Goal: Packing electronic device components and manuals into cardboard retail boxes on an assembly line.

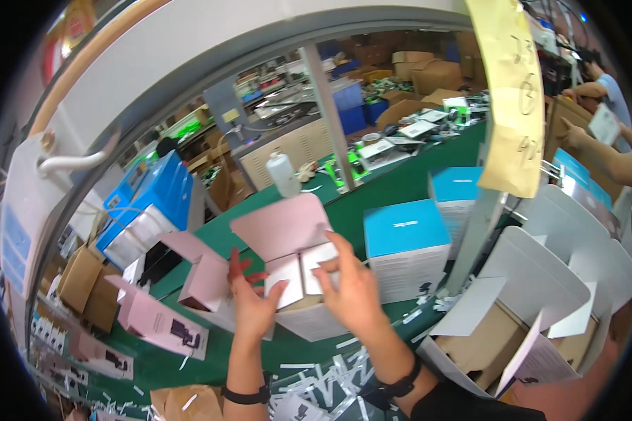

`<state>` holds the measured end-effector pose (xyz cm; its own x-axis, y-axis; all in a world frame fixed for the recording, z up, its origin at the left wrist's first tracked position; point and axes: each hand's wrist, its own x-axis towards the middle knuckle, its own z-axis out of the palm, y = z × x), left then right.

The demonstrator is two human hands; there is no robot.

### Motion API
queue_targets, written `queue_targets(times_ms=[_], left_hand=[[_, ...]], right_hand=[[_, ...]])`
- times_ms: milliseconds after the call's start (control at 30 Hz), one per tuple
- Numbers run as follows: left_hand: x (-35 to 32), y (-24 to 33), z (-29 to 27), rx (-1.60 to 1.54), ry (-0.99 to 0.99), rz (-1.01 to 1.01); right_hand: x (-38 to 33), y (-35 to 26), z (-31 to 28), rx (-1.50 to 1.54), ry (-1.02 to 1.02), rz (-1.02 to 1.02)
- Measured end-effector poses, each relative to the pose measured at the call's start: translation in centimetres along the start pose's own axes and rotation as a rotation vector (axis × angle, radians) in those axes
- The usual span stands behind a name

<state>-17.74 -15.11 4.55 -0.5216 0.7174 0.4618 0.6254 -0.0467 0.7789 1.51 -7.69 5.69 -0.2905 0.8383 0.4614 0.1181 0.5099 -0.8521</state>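
Observation:
A white carton (309,321) with a pinkish lid (281,228) raised stands before me on the green table, its two white side flaps (286,281) folded inward over the top. My left hand (251,302) is at its left side, fingers spread and the thumb against the left flap. From the right, my right hand (353,291) reaches over the right flap, fingers apart and bent, the index finger near the lid's edge. Neither hand visibly grips anything. What lies under the flaps is mostly hidden.
Open pinkish cartons (163,326) stand to the left. Closed blue-topped boxes (407,231) stand right of my hands, open white cartons (502,295) farther right. Paper strips (337,375) litter the near table. A white bottle (282,174) stands behind; a metal post (326,116) rises there.

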Motion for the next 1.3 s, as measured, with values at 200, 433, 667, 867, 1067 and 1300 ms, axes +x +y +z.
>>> queue_targets(times_ms=[200,433,667,867,1067,1300], left_hand=[[1.4,-2.2,0.2,-0.162,-0.089,0.21],[-1.0,-0.8,1.1,-0.132,-0.219,0.468],[-1.8,-2.1,2.9,-0.378,-0.057,0.31],[-2.3,-0.6,2.9,-0.259,-0.069,0.397],[-2.9,-0.6,2.1,0.457,-0.022,0.809],[-2.9,0.0,5.1,0.368,0.033,0.893]], right_hand=[[1.2,1.6,1.2,0.026,0.138,-0.296],[2.3,6.9,-0.5,0.474,-0.091,-0.545],[1.5,6.4,-0.5,0.43,-0.085,-0.51],[0.9,6.4,-0.8,0.456,0.06,-0.56],[1.6,7.9,-0.2,0.372,0.167,-0.624],[1.8,9.7,-1.0,0.288,0.329,-0.714]])
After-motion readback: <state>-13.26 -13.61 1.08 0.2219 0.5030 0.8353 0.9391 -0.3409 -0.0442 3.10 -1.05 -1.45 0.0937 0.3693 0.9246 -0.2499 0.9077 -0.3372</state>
